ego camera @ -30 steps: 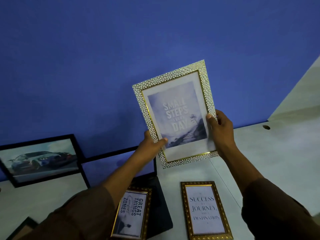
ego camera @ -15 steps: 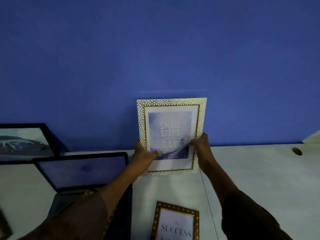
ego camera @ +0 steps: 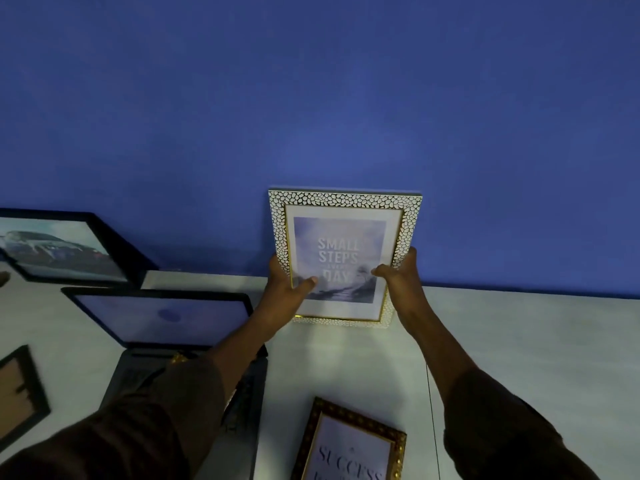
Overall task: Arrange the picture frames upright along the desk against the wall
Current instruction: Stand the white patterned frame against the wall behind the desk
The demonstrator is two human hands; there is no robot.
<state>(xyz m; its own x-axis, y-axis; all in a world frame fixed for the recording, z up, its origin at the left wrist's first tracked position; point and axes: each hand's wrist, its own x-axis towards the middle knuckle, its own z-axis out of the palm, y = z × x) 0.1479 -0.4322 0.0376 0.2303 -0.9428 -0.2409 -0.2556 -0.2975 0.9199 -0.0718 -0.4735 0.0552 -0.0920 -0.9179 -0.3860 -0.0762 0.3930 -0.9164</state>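
Observation:
A white pebble-patterned frame (ego camera: pixel 346 199) with a "Small Steps" print stands upright on the white desk (ego camera: pixel 519 341), its top resting on the blue wall (ego camera: pixel 311 98). My left hand (ego camera: pixel 285 289) grips its lower left side, thumb on the glass. My right hand (ego camera: pixel 401 275) holds its lower right side. A black frame with a car picture (ego camera: pixel 65 251) leans against the wall at the far left. A gold "Success" frame (ego camera: pixel 349 445) lies flat at the near edge. Another black frame (ego camera: pixel 20 393) lies at the left edge.
An open laptop (ego camera: pixel 162 320) sits left of the white frame, its keyboard partly under my left sleeve. The stretch of desk along the wall to the right of the white frame is bare. A seam (ego camera: pixel 431 410) runs across the desk near my right arm.
The white frame went from tilted in the air to upright with its bottom edge on the desk, against the wall. Both hands kept hold of it.

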